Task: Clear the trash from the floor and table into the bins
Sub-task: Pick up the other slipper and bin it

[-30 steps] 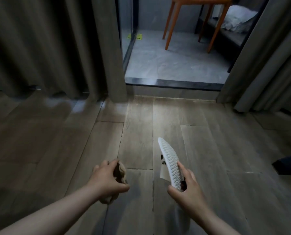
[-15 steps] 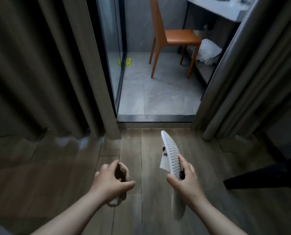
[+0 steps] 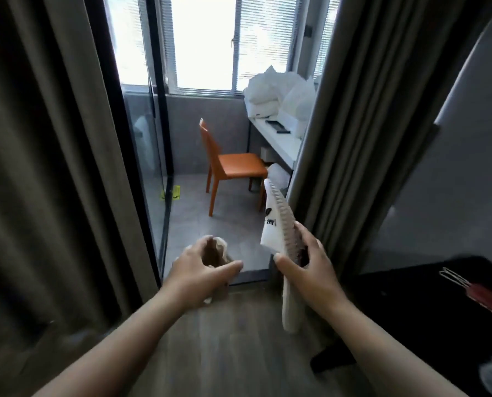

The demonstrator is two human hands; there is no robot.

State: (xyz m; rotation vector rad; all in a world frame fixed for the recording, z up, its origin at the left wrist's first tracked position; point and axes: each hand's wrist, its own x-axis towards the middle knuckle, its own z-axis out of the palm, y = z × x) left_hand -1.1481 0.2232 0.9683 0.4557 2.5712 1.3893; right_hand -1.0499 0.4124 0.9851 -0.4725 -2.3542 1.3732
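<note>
2 curtains [image 3: 67,156] flank doorway; orange chair [image 3: 233,167] beyond.

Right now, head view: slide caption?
Left hand grips crumpled paper, right hand a white slipper, facing orange chair.

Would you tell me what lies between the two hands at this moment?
Nothing. In the head view, the left hand with crumpled paper and the right hand with the white slipper are separated by bare floor.
</note>
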